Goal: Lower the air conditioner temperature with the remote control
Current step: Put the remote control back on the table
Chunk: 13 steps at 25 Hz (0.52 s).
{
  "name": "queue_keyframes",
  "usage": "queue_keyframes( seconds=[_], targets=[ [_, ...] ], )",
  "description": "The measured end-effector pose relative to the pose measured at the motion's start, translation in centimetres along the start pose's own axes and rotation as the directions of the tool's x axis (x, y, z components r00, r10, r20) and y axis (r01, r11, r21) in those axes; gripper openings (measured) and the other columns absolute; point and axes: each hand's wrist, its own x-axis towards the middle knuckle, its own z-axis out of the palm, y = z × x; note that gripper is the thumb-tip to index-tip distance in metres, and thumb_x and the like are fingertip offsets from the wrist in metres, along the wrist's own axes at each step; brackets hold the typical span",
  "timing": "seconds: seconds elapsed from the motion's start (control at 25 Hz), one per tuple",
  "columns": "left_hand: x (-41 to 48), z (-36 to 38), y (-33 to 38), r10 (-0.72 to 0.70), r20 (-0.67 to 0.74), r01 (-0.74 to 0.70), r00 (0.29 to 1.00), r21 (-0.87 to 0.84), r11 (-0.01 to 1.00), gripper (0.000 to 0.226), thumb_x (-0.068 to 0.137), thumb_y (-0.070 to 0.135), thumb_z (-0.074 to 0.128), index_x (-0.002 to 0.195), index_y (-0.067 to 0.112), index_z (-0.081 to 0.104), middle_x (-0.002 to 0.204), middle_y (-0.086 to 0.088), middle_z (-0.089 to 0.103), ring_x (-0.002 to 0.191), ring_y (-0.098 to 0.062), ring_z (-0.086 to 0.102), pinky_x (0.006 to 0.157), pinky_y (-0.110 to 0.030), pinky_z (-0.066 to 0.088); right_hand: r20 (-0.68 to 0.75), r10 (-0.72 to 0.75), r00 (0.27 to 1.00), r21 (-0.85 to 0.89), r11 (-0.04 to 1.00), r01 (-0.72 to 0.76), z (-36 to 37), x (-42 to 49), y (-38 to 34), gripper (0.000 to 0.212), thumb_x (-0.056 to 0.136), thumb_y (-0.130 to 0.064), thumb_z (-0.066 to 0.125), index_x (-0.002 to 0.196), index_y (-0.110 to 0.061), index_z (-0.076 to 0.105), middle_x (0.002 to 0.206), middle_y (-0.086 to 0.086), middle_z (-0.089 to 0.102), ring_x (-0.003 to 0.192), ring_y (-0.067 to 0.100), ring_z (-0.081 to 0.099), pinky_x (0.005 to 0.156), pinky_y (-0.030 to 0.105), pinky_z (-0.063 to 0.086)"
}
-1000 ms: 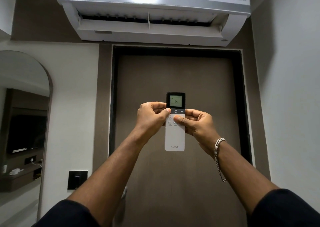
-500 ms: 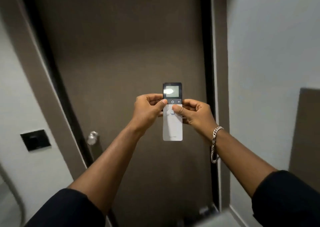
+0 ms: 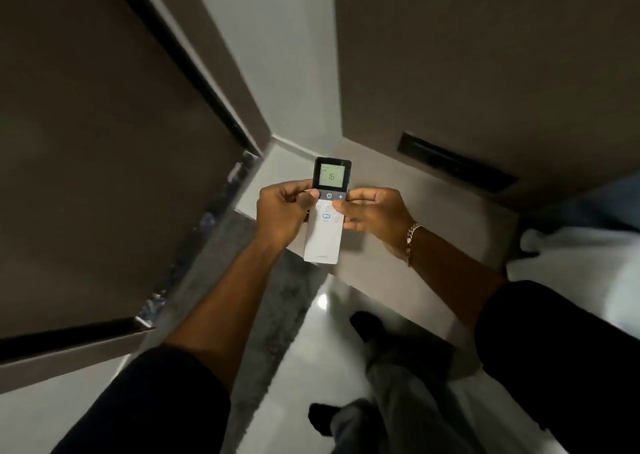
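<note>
I hold a slim white remote control [image 3: 325, 242] with a dark top in both hands at the middle of the view. Its lit green screen [image 3: 331, 176] reads 16. My left hand [image 3: 280, 213] grips the remote's left side, thumb resting on the dark button strip beside the power button. My right hand [image 3: 375, 213] grips the right side, thumb tip on the white face just below the plus button; a metal bracelet hangs at that wrist. The air conditioner is out of view.
A dark brown door [image 3: 104, 163] fills the left, its frame [image 3: 221, 107] running diagonally. A brown panel [image 3: 485, 73] with a dark slot [image 3: 453, 163] stands at right. Glossy floor [image 3: 311, 315], my legs [image 3: 391, 377] and white bedding [image 3: 571, 273] lie below.
The view has swung from the air conditioner down the door to the floor. Both hands keep the remote. My right thumb has shifted off the blue button to just below the plus button.
</note>
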Motion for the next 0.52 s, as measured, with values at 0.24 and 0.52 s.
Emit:
queue_keyframes(
  seconds=[0.24, 0.52],
  targets=[
    [5.9, 13.2, -14.1, -0.160, 0.134, 0.137, 0.978, 0.166, 0.977, 0.032, 0.081, 0.000, 0.057, 0.103, 0.017, 0.073, 0.104, -0.005, 0.074, 0.095, -0.020, 0.070, 0.085, -0.033, 0.056, -0.233, 0.220, 0.947, 0.116, 0.973, -0.198, -7.8, 7.1, 14.4, 0.014, 0.085, -0.007, 0.069, 0.096, 0.001, 0.069, 0.105, 0.021, 0.070, 0.092, 0.029, 0.069, 0.067, 0.025, 0.061],
    [8.2, 18.2, -21.0, -0.049, 0.176, -0.041, 0.983, 0.473, 0.880, 0.035, 0.081, 0.003, 0.054, 0.111, 0.014, 0.068, 0.115, -0.011, 0.070, 0.098, -0.024, 0.063, 0.078, -0.023, 0.046, -0.454, 0.261, 0.852, -0.037, 0.950, -0.311, -9.6, 11.9, 22.1, 0.006, 0.078, -0.016, 0.076, 0.079, -0.010, 0.075, 0.080, 0.005, 0.071, 0.069, 0.017, 0.071, 0.065, 0.028, 0.062]
  ],
)
